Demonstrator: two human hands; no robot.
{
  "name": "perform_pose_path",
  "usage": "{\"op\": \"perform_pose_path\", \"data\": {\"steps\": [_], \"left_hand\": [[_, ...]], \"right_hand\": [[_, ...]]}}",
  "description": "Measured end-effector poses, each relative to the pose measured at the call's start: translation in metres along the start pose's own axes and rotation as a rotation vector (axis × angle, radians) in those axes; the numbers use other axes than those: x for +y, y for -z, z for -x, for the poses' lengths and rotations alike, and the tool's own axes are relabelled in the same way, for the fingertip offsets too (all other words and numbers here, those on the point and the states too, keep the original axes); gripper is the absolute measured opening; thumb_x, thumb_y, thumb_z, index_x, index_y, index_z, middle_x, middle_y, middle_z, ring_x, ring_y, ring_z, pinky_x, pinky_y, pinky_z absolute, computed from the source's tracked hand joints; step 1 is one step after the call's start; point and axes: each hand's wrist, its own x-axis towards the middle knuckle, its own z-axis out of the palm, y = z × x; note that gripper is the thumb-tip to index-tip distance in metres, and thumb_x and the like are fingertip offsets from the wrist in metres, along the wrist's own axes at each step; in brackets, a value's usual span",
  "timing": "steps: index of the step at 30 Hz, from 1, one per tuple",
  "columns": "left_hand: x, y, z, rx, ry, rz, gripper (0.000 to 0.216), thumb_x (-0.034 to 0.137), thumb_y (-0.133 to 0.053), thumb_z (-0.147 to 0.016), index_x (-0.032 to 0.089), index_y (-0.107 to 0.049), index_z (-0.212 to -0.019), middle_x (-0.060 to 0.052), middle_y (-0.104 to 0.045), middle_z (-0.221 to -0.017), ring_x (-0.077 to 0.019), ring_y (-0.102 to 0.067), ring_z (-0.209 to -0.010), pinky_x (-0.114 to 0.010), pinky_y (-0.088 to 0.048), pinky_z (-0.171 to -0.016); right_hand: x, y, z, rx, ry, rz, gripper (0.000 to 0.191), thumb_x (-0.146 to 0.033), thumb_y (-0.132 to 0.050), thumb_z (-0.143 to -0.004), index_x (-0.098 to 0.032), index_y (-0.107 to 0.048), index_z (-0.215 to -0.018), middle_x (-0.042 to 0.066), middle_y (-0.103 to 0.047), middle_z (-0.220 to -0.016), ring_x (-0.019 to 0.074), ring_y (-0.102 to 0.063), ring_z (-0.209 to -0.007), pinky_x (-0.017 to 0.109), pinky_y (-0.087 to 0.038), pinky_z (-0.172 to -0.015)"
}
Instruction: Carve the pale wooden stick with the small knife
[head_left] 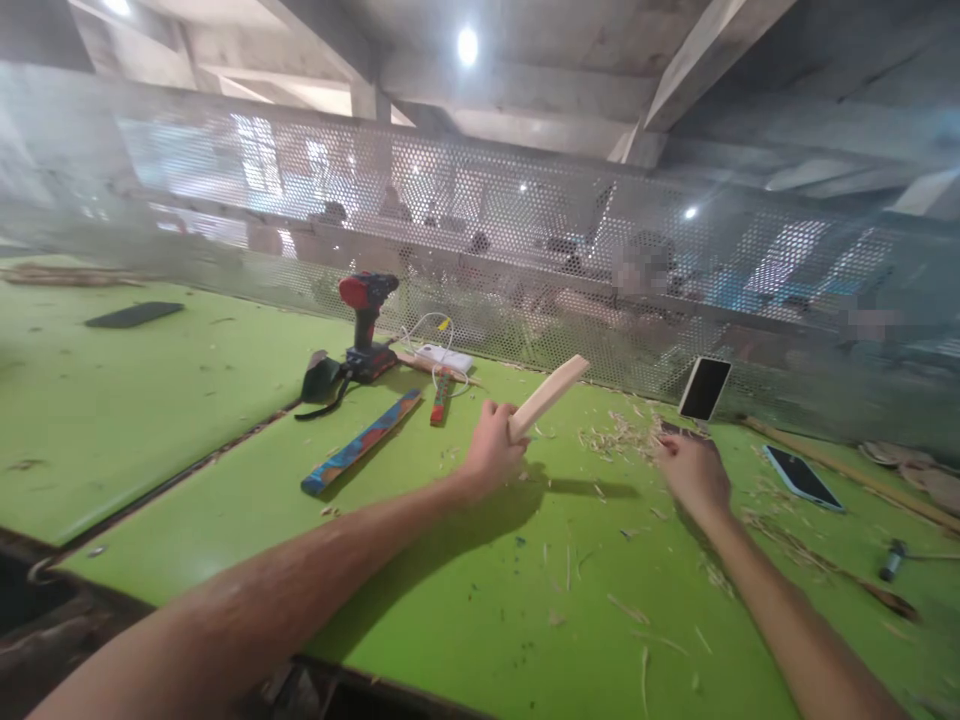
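My left hand is closed round the lower end of a pale, bare wooden strip, raised above the green tabletop and tilted up to the right. To the right, my right hand is closed with its fingertips close to a pile of thin wood shavings. A dark flat piece shows just beyond those fingers; whether they grip it I cannot tell. Left of my left hand lie a long strip with a blue and red pattern and a short red and green patterned piece.
A red and black cordless drill stands beside a dark pouch-like object and a white power strip. One phone leans upright; another phone lies flat. A small hammer-like tool is far right. A perforated metal screen borders the back.
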Motion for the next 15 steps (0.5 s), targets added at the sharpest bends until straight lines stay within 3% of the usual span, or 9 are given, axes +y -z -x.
{"op": "perform_pose_path", "data": {"steps": [3, 5, 8, 15], "left_hand": [[0.0, 0.0, -0.001, 0.0, -0.008, -0.041, 0.027, 0.004, -0.072, -0.087, 0.024, -0.054, -0.089, -0.001, -0.051, -0.105, -0.0201, -0.058, -0.092, -0.036, -0.055, -0.094], [0.0, 0.0, -0.001, -0.018, -0.016, -0.032, 0.027, 0.003, -0.068, -0.088, 0.024, -0.052, -0.084, -0.002, -0.051, -0.104, -0.02, -0.057, -0.09, -0.036, -0.055, -0.093], [-0.001, 0.002, -0.001, -0.057, -0.036, -0.013, 0.026, 0.003, -0.068, -0.088, 0.024, -0.053, -0.083, -0.003, -0.051, -0.107, -0.0207, -0.057, -0.093, -0.038, -0.055, -0.098], [0.0, 0.005, 0.002, -0.109, -0.043, 0.007, 0.025, 0.001, -0.066, -0.083, 0.023, -0.053, -0.085, -0.006, -0.051, -0.113, -0.022, -0.056, -0.101, -0.04, -0.056, -0.107]], "right_hand": [[0.0, -0.002, 0.0, -0.147, -0.108, -0.245, 0.027, -0.03, -0.063, -0.087, -0.015, -0.084, -0.094, 0.011, -0.077, -0.07, 0.0214, -0.062, -0.05, 0.031, -0.045, -0.049], [-0.007, -0.003, 0.004, -0.211, -0.103, -0.288, 0.028, -0.033, -0.063, -0.089, -0.015, -0.084, -0.094, 0.009, -0.075, -0.066, 0.0201, -0.058, -0.046, 0.031, -0.043, -0.048], [-0.023, -0.002, 0.014, -0.184, 0.044, -0.276, 0.03, -0.039, -0.067, -0.09, -0.019, -0.087, -0.099, 0.008, -0.076, -0.069, 0.0194, -0.056, -0.048, 0.031, -0.041, -0.049], [-0.047, 0.0, 0.035, -0.377, 0.277, -0.109, 0.024, -0.041, -0.072, -0.091, -0.025, -0.088, -0.087, 0.009, -0.079, -0.074, 0.0191, -0.053, -0.052, 0.03, -0.036, -0.05]]}}
